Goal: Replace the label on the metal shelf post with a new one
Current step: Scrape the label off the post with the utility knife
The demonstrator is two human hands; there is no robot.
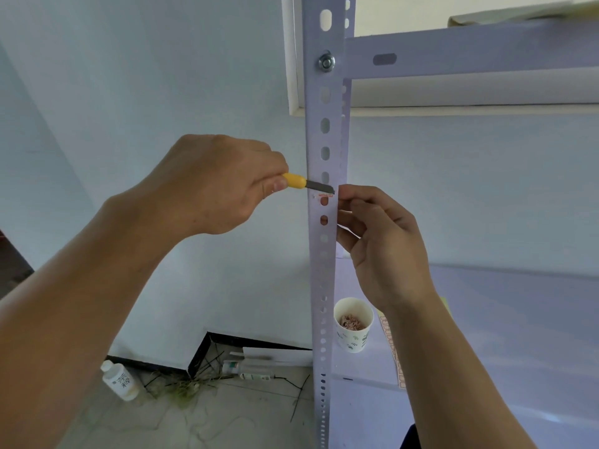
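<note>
- Lavender-grey painted steel forms the metal shelf post (324,241), an upright angle strip punched with oval slots that crosses the view from 12 to 6 o'clock. A bright bolt (326,62) fixes a slotted cross beam (470,56) to it at 1 o'clock.
- Smooth pale wall (129,92) fills the background. At 7 o'clock the floor (227,416) is veined light tile edged with black skirting, with dry twigs in the corner.
- Of the label (325,196) only torn red-and-white scraps cling round one slot near the view's middle, and the print is too broken to read.
- The left hand (214,186) is clamped round a yellow plastic utility knife (296,180). Its dull grey blade lies on the post face at 12 o'clock of the scraps.
- The right hand (379,241), at 3 o'clock of the scraps, curls its fingers round the post's side flange, thumb and forefinger meeting at the edge.
- A white paper cup (353,332) with small green print stands on the lower shelf board (502,335) at 5 o'clock and holds pinkish shavings.
- A white plastic bottle (120,379) lies at 7 o'clock, its dark characters unreadable.
</note>
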